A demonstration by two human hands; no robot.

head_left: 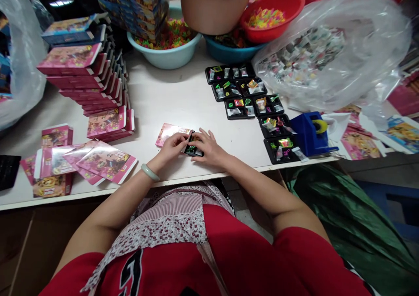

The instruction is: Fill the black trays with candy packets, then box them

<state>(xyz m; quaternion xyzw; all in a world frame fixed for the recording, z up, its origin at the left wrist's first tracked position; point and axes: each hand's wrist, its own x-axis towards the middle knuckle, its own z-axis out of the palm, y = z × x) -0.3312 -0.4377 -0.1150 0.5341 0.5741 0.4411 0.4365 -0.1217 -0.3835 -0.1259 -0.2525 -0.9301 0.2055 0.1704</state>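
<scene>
Near the table's front edge, a small black plastic tray (pixel 195 152) with small coloured items inside is between my two hands. My left hand (pixel 172 149) pinches its left side, thumb and fingers together. My right hand (pixel 211 151) grips it from the right and above, with some fingers raised. Both hands cover much of the tray, so its contents show only in part. Just behind my left hand a pink printed box (pixel 170 131) lies flat on the white table (pixel 157 91).
Filled black trays (pixel 240 108) stand in rows on the right, beside a blue tape dispenser (pixel 310 132) and a plastic bag of sachets (pixel 307 56). Stacked pink boxes (pixel 75 60) and flat cartons (pixel 106 160) are left. Basins, including a light-blue basin (pixel 163 58), line the back.
</scene>
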